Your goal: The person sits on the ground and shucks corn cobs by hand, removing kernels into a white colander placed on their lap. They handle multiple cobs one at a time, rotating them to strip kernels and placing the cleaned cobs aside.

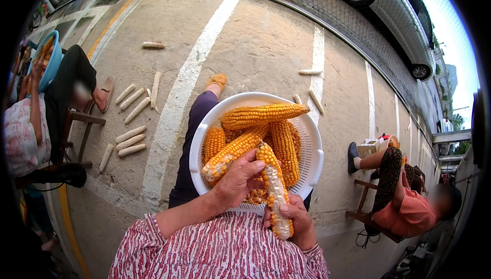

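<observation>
A partly shelled corn cob (276, 192) is tilted over the near rim of a white plastic basket (312, 174) on my lap. Bare pale cob shows along its middle, with yellow kernels left on both sides. My right hand (296, 217) is closed round its lower end. My left hand (238, 179) has its thumb and fingers pressed against the upper part. In the basket lie several whole yellow cobs, one long cob (263, 115) across the top and another cob (284, 154) upright at the right. Loose kernels (257, 196) show beneath my hands.
Several stripped cobs (132, 138) lie on the concrete at the left, and another stripped cob (316, 102) at the right. A person with a blue basin (51, 64) sits at far left; another seated person (409, 210) is at right. A fence and a silver car (404, 18) stand beyond.
</observation>
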{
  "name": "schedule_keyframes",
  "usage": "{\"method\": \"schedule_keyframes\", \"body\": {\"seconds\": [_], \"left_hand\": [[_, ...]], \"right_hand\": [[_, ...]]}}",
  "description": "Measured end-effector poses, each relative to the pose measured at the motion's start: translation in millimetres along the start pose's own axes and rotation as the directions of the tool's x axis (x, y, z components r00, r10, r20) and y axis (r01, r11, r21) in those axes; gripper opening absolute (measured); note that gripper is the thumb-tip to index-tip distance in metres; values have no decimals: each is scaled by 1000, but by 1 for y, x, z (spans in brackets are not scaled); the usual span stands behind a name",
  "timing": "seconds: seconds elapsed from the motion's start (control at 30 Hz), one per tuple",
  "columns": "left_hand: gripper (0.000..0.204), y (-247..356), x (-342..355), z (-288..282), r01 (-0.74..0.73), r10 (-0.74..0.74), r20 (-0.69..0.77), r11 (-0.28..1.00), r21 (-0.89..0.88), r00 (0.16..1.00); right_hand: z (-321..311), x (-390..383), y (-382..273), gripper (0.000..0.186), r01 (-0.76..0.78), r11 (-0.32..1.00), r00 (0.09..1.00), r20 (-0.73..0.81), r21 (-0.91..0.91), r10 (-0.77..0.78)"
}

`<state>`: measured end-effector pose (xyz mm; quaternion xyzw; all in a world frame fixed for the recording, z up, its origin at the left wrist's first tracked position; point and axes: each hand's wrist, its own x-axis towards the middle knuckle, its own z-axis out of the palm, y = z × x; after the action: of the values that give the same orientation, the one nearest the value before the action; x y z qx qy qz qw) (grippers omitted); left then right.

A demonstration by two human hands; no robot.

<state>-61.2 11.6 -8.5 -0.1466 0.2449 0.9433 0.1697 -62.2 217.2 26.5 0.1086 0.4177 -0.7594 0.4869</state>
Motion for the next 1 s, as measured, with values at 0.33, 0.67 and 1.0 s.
{"method": "schedule_keyframes", "body": {"seconds": [0.33,0.67,1.0], "left_hand": [[41,4,0,6,40,-43,-83,999,-33,996],[41,-19,8,-26,-68,162,270,942,-328,949],[45,-28,8,-30,-210,266,293,955,-208,918]], "right_hand": [[8,0,-4,42,-42,992,997,-74,-120,33],[24,-3,-11,41,-85,934,991,-130,-348,42],[27,-3,-9,37,-93,907,987,-155,-410,31]]}}
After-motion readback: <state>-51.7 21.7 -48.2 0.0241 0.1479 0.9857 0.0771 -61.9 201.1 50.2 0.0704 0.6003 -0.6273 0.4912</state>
